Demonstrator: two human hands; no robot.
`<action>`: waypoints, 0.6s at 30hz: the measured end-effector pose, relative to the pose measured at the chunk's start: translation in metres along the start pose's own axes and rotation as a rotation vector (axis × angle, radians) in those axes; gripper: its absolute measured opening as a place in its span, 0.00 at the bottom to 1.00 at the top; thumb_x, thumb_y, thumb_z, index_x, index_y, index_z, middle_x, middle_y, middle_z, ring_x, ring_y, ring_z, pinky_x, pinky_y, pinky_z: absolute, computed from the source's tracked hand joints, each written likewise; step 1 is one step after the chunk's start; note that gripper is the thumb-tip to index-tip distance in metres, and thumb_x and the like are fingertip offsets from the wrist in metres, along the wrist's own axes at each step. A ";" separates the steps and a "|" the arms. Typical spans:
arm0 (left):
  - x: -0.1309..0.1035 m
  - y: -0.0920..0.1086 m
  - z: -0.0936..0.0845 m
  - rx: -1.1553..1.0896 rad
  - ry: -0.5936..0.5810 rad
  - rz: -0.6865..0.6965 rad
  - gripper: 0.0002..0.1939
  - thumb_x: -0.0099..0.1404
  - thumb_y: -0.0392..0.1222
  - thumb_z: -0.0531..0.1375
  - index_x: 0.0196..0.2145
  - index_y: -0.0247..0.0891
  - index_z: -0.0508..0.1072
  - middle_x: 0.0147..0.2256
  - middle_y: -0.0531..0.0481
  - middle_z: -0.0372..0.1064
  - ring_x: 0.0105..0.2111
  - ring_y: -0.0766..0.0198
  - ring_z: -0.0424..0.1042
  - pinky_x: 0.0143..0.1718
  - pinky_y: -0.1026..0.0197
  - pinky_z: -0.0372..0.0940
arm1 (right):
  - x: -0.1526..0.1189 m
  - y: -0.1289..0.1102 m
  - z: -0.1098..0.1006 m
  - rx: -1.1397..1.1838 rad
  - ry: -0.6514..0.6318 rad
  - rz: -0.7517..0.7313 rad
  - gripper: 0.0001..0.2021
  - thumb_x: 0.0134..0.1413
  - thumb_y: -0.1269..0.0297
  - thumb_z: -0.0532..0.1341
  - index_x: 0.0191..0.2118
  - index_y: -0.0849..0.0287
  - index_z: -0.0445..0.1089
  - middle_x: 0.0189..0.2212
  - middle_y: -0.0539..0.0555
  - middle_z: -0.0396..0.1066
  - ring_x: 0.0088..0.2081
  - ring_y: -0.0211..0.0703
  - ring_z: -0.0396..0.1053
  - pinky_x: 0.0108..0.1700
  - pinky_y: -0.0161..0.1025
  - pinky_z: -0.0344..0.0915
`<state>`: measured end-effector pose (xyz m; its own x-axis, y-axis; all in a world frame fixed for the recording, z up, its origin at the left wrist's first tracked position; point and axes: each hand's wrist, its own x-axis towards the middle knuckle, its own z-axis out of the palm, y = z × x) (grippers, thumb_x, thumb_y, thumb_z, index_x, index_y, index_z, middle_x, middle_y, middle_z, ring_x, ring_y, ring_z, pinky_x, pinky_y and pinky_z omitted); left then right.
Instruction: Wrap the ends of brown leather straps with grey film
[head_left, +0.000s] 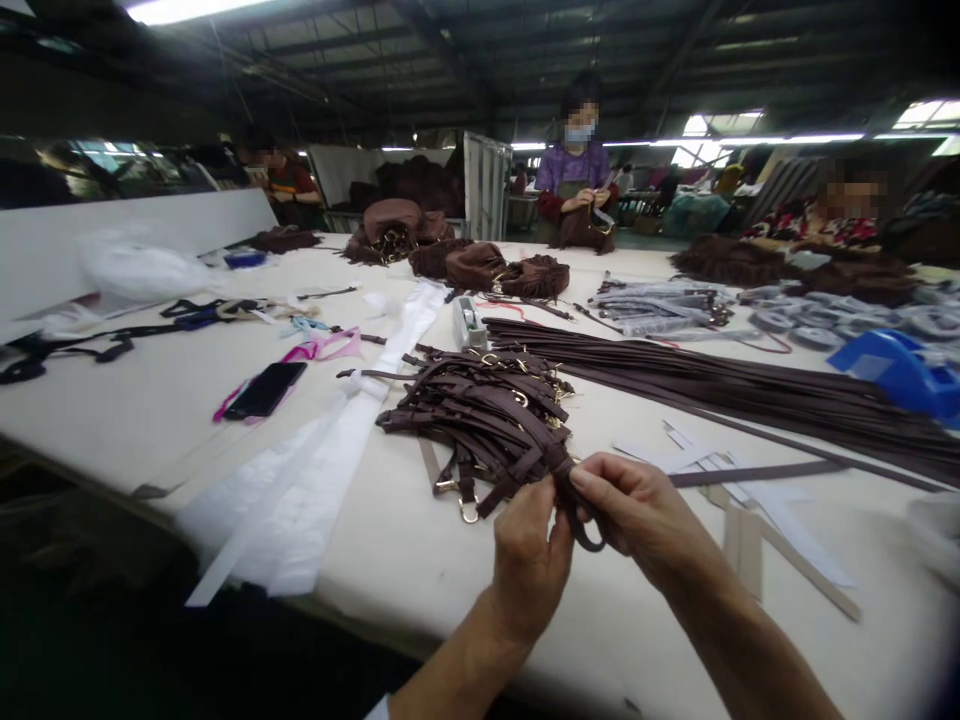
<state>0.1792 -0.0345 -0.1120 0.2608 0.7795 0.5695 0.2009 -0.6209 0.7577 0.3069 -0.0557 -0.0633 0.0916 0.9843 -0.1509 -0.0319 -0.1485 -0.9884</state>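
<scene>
My left hand (529, 550) and my right hand (630, 505) are both closed on a dark brown strap (589, 530), which bends into a loop between them. The strap's upper end runs up toward a heap of brown straps (480, 410) with gold buckles and rings, just beyond my hands. A gold D-shaped ring (469, 512) hangs at the near edge of that heap. My fingertips hide part of the strap where they pinch it.
Long brown straps (712, 385) lie to the right, near a blue tape dispenser (892, 365). Pale strips (787, 550) lie right of my hands. At left are white plastic sheeting (300, 490) and a phone (266, 390). A masked co-worker (574, 175) stands across the table.
</scene>
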 end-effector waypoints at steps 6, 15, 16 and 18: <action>-0.002 -0.010 -0.002 0.039 -0.023 0.029 0.12 0.62 0.30 0.54 0.44 0.33 0.68 0.36 0.43 0.72 0.36 0.59 0.71 0.37 0.60 0.66 | 0.007 -0.012 -0.010 -0.603 0.171 -0.433 0.13 0.56 0.60 0.58 0.45 0.58 0.67 0.34 0.53 0.69 0.27 0.36 0.65 0.28 0.33 0.65; -0.007 -0.004 -0.006 -0.014 -0.112 0.050 0.07 0.60 0.29 0.52 0.34 0.33 0.68 0.30 0.44 0.70 0.31 0.59 0.69 0.32 0.60 0.64 | 0.014 -0.026 -0.015 -1.107 -0.002 -1.000 0.04 0.57 0.74 0.55 0.34 0.60 0.65 0.32 0.54 0.68 0.34 0.41 0.65 0.39 0.39 0.63; -0.011 -0.002 -0.003 -0.022 -0.126 0.041 0.07 0.59 0.29 0.52 0.34 0.33 0.68 0.29 0.45 0.69 0.30 0.60 0.68 0.31 0.60 0.63 | 0.018 -0.029 -0.013 -1.171 0.063 -1.069 0.04 0.57 0.74 0.55 0.33 0.60 0.64 0.30 0.53 0.69 0.33 0.41 0.65 0.39 0.40 0.63; -0.018 0.003 0.004 -0.042 -0.138 0.022 0.08 0.58 0.29 0.53 0.35 0.34 0.69 0.28 0.47 0.68 0.29 0.60 0.68 0.30 0.60 0.64 | 0.031 -0.037 -0.011 -1.262 0.210 -1.168 0.04 0.57 0.74 0.55 0.32 0.60 0.65 0.28 0.54 0.70 0.32 0.42 0.65 0.41 0.43 0.62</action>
<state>0.1786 -0.0508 -0.1215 0.3923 0.7453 0.5392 0.1547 -0.6313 0.7600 0.3218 -0.0212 -0.0316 -0.3818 0.6054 0.6984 0.8664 0.4976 0.0423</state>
